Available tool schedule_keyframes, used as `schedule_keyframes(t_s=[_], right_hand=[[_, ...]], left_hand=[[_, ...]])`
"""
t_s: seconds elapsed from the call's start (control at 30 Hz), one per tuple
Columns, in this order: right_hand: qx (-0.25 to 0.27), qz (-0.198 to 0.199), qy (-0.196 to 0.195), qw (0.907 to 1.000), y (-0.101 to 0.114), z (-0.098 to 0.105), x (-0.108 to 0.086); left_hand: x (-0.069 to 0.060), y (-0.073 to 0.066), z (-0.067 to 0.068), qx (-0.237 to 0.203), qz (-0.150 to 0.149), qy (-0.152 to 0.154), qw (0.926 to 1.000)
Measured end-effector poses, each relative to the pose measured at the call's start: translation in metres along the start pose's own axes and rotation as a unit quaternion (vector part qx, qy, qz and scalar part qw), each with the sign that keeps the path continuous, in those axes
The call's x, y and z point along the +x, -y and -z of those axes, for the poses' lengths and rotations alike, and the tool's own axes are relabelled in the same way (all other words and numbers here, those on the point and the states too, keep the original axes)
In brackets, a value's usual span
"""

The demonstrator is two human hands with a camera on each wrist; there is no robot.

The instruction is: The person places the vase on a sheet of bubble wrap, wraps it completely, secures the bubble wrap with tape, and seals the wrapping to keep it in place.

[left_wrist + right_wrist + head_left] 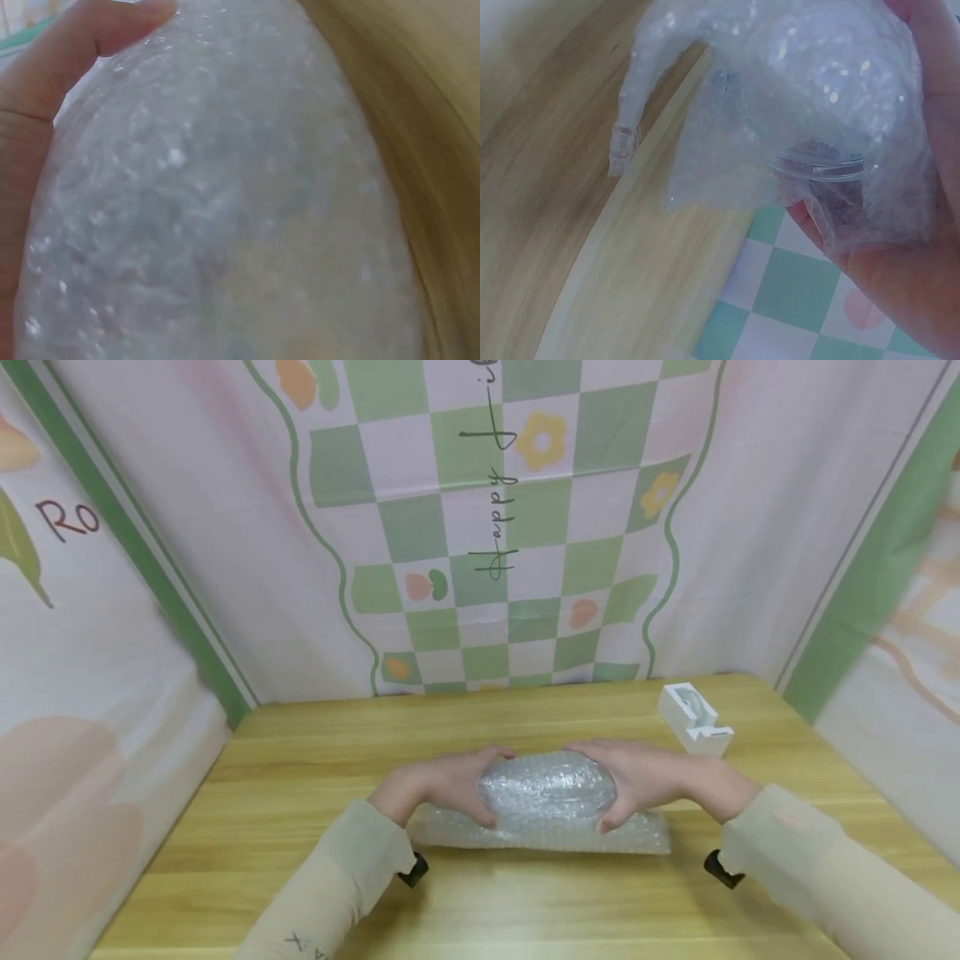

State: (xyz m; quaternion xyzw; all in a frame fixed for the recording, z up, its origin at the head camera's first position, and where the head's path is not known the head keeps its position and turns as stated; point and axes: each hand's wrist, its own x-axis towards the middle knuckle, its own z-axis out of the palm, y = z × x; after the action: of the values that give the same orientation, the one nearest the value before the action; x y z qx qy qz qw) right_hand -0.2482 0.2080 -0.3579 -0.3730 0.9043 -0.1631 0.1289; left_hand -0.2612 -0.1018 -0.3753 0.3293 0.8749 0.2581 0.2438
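A bundle of clear bubble wrap (551,795) lies crosswise on the wooden table, a loose flap spreading along its near side. The left hand (452,783) grips its left end, thumb on the near side and fingers over the far side. At the other end, the right hand (651,773) holds it in the same way. In the right wrist view, a clear round rim (825,172), seemingly of glass, shows inside the wrap's open end; the rest of that object is hidden. The left wrist view is filled by the wrap's bubbly surface (217,172).
A white tape dispenser (696,720) with a roll of clear tape stands at the table's back right. Behind the wooden table (322,735) hangs a green and white checked curtain (480,518), with printed fabric on both sides.
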Motion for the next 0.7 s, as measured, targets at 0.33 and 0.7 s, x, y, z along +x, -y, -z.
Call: schedule_keyframes(t_s=[0.33,0.7], right_hand=[[0.004,-0.01,0.01,0.9999,-0.0009,0.0023,0.0013],[0.03,-0.011,0.017,0.9993,-0.0046,0.004,0.0014]], left_hand=[[-0.0002,0.0028,-0.004,0.009,-0.021,-0.022,0.9995],[-0.0059,-0.0001,-0.0065,0.126,-0.084,-0.079,0.9853]])
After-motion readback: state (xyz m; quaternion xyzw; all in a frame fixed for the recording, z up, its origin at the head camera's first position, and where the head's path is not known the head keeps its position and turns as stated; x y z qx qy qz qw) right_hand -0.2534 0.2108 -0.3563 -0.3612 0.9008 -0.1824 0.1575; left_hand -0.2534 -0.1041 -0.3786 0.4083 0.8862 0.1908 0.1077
